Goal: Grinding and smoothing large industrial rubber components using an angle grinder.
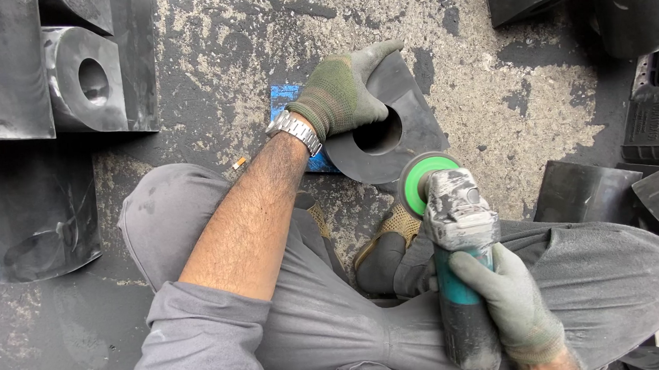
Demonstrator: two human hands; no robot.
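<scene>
Our hands are both gloved: the left hand (342, 91) is closed over the top edge of a black block with a round hole (400, 137), steadying it on the concrete floor (493, 96) just ahead of our crossed legs. The right hand (512, 303) is wrapped tight around the angle grinder (458, 253), whose green-backed disc (424, 180) touches the block's lower edge. More black blocks (82, 78) lie well apart at left.

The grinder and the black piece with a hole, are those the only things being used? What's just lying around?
In use:
left hand on the black holed piece
right hand gripping the angle grinder

Lying about:
block with a round hole
dark slab
black pieces at the right
blue scrap
</scene>
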